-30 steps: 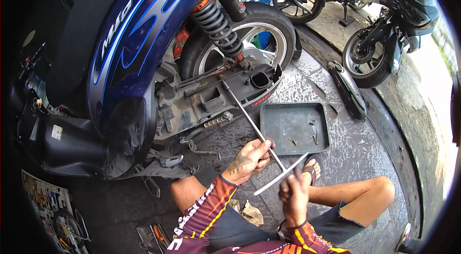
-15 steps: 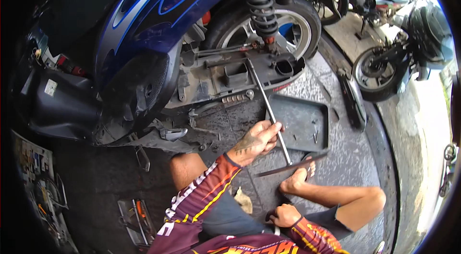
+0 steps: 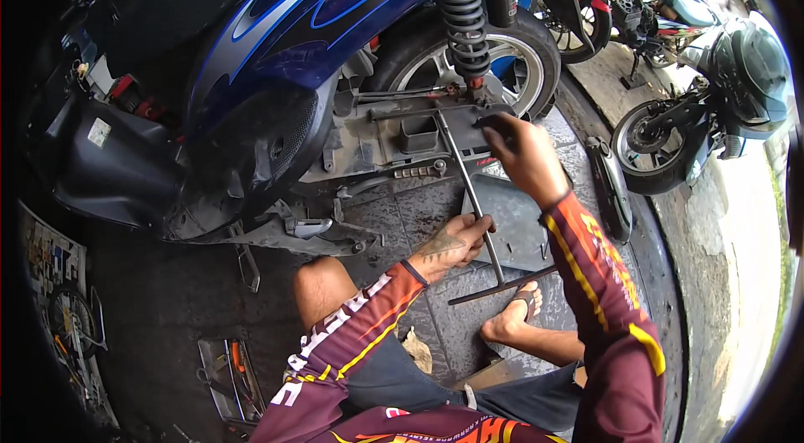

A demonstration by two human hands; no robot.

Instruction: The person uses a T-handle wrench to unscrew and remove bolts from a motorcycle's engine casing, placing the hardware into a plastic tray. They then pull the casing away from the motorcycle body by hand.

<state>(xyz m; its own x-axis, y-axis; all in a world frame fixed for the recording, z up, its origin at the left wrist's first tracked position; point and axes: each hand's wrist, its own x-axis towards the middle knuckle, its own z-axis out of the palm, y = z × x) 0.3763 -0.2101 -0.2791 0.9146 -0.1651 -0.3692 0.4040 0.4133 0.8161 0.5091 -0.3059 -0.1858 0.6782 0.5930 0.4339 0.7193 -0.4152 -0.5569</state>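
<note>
Left hand [image 3: 459, 240] grasps the wrench [image 3: 460, 167]; right hand [image 3: 528, 157], grip unclear, overlaps the edge of the cover [image 3: 467, 135]; floor [image 3: 444, 327] surrounds the wrench's left end.

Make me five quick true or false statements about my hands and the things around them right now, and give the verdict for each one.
1. The left hand grips the shaft of the T-handle wrench. True.
2. Both hands hold the T-handle wrench. False: the right hand is off it, up by the black engine casing; whether it touches the casing cannot be told.
3. The coil-spring shock absorber passes in front of the rear wheel. True.
4. The gray parts tray sits on the person's lap. False: it lies on the floor.
5. An orange-handled tool lies on the person's left. True.
</note>
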